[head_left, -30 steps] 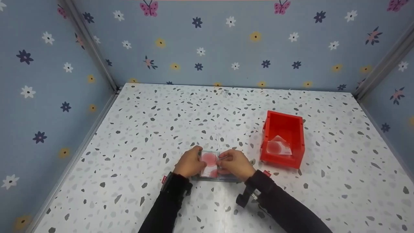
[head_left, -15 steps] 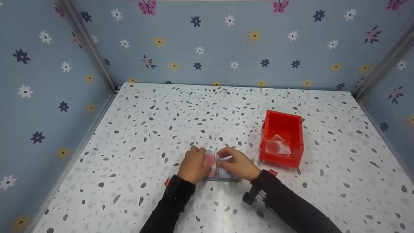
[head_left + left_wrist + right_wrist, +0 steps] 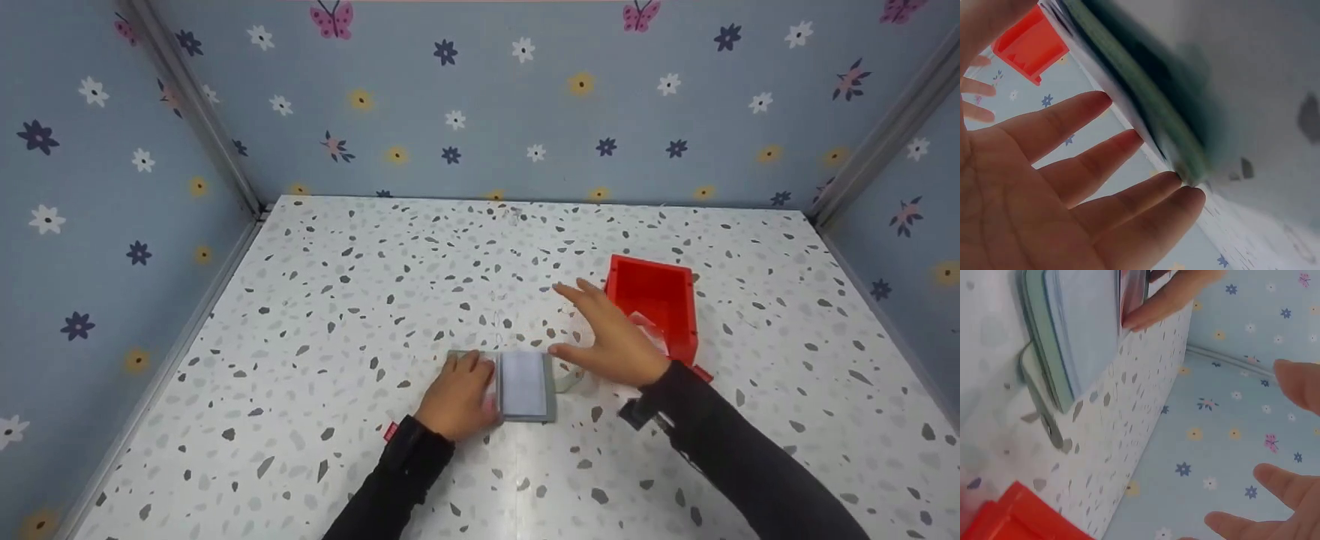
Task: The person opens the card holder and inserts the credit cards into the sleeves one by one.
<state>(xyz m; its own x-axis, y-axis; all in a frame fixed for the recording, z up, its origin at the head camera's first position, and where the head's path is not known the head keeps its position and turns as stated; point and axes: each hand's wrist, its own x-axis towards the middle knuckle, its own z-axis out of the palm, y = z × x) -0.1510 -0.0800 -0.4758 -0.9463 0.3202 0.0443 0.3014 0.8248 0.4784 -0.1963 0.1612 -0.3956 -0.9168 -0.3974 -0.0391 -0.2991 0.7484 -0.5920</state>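
A small card album (image 3: 523, 384) with a grey-green cover lies spread on the table. Its right page is a clear sleeve that looks pale, and pink (image 3: 1124, 292) shows in the left one. My left hand (image 3: 459, 397) holds the left side, thumb over the page and fingertips (image 3: 1129, 140) at the cover's edge. The right hand (image 3: 611, 341) hovers in front of the red bin (image 3: 652, 281), fingers spread and nothing in them. Behind that hand, a pink-and-white card (image 3: 649, 330) inside the bin is partly hidden.
From the album's right edge a pale green strap (image 3: 568, 381) sticks out onto the speckled table (image 3: 375, 300). Flowered panels (image 3: 480, 90) enclose the back and both sides.
My right hand has left the album's right page and moved right towards the red bin, its fingers spreading. The left hand stays on the left page, having shifted slightly right over it.
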